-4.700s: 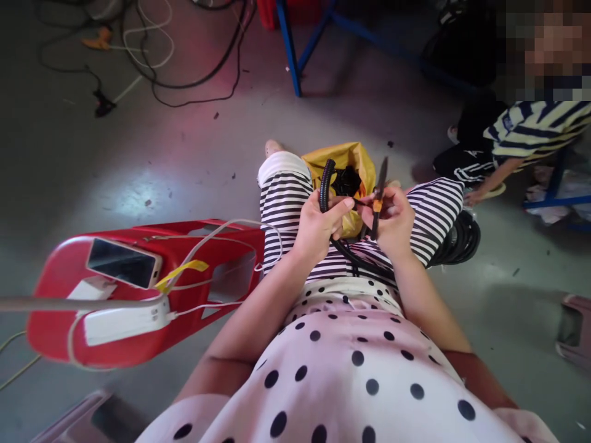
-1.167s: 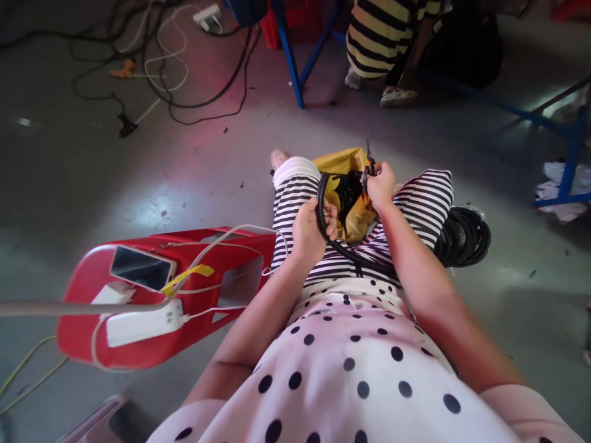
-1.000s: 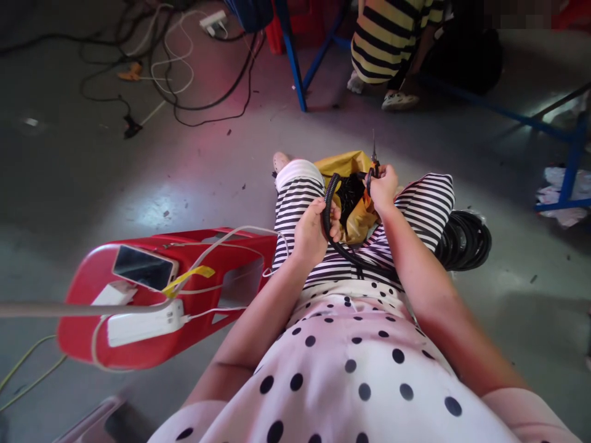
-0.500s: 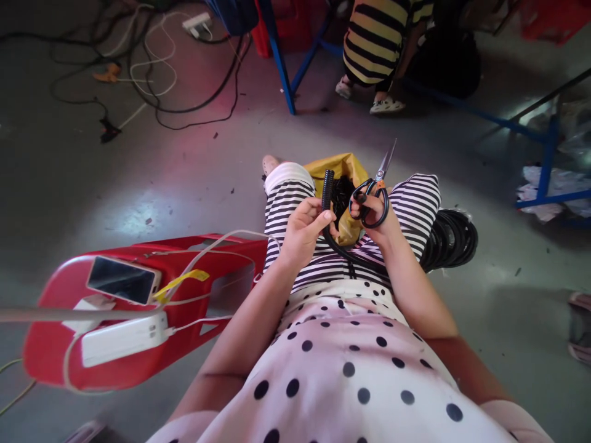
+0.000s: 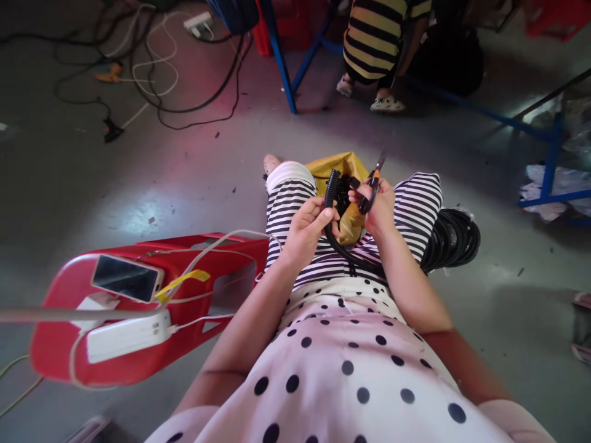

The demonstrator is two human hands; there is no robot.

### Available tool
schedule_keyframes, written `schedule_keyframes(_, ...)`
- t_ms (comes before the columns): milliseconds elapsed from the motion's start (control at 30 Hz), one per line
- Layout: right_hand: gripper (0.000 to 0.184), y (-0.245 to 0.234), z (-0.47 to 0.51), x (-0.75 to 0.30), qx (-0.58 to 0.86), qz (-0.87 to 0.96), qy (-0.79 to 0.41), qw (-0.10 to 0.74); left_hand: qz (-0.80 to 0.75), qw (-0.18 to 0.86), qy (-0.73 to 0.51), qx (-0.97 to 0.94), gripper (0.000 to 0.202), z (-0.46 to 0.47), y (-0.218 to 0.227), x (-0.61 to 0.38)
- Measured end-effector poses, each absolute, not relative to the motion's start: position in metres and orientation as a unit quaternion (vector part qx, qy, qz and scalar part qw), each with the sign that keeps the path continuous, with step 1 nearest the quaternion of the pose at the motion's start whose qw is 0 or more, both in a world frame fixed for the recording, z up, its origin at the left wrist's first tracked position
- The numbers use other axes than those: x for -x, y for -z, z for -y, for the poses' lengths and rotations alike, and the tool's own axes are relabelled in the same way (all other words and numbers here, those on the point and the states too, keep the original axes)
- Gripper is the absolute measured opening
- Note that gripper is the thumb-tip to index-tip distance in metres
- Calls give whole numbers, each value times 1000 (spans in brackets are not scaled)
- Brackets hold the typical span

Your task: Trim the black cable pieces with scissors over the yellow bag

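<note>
While your left hand (image 5: 310,227) pinches the black corrugated tube (image 5: 331,189) between thumb and fingers, its ribbed end stands up past your fingertips, tilted slightly to the right. Below that grip the tube bends in a smooth curve across your lap, over the thin black and white stripes of your trousers (image 5: 413,203), towards your right thigh. Your right hand (image 5: 381,206) is closed around the scissors (image 5: 375,178), whose dark looped handles sit against your fingers; orange shows at the pivot, and the slim, pointed metal blades aim up and away from you, apart from the tube. A short dark piece (image 5: 354,183) shows at your right fingertips, too small to make out clearly. Just beyond your hands, between your knees, slumps a yellow bag (image 5: 351,231) of creased, pliable material, its mouth gaping over a jumble of glossy black bits. Beside your right leg, a thick round coil (image 5: 455,240) of smooth black loops lies on the hard grey floor (image 5: 508,258). On your left, the rounded, shiny red plastic stool (image 5: 50,338) carries a flat, glass-fronted phone (image 5: 127,277) and a boxy white power strip (image 5: 129,337), with a yellow tag (image 5: 184,282) wrapped on a pale cable.
</note>
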State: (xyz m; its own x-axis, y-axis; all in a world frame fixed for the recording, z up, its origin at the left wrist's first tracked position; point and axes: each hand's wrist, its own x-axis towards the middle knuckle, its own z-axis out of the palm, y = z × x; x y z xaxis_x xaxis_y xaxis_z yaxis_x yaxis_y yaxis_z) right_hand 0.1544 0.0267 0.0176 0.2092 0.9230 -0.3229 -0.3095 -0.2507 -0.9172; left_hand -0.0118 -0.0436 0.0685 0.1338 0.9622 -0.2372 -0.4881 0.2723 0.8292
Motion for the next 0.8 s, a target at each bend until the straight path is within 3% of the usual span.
schedule_keyframes(167,50,10,-36,-152,620,285,-518,516,-407,714,-500,-273,45,42,-68,16)
schedule_keyframes(400,62,-18,5,-165,548,257,-645,466,-369,784,-457,-202,41,40,-73,17)
schedule_keyframes(600,52,-62,20,-163,514,320,-633,483,-373,750,-495,-232,47,41,-79,15)
schedule_keyframes(800,51,-86,20,-147,486,423,-525,557,-374,739,-487,-278,52,47,-76,8)
